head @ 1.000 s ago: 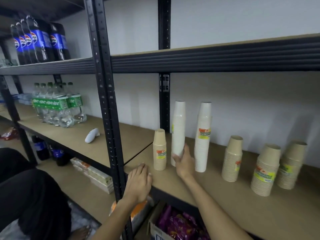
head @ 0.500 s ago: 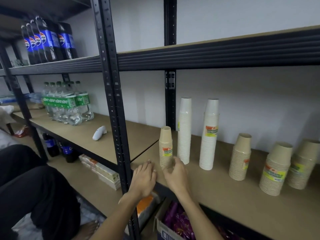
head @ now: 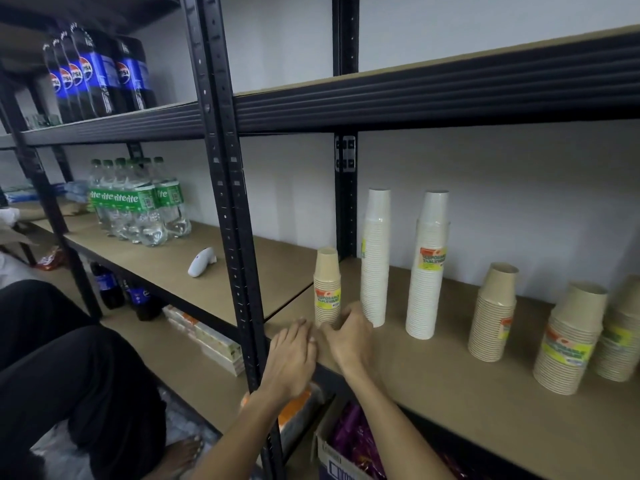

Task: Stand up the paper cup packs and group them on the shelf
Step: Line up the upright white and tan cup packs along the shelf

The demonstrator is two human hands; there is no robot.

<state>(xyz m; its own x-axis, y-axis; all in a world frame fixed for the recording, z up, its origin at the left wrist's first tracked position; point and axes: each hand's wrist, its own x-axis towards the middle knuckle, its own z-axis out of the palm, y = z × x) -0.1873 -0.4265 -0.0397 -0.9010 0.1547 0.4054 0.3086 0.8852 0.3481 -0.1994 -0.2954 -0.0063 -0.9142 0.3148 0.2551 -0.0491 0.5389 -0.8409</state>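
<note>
There are four tan cup packs [head: 326, 287] and two tall white cup packs [head: 375, 258].

Your six cup packs all stand upright along the shelf [head: 433, 382]. A short brown pack [head: 327, 289] is at the left end, with a tall white pack [head: 374, 258] just beside it and a second white pack [head: 427, 268] near that. Three squat brown packs [head: 493, 313] are spaced out to the right.
</note>
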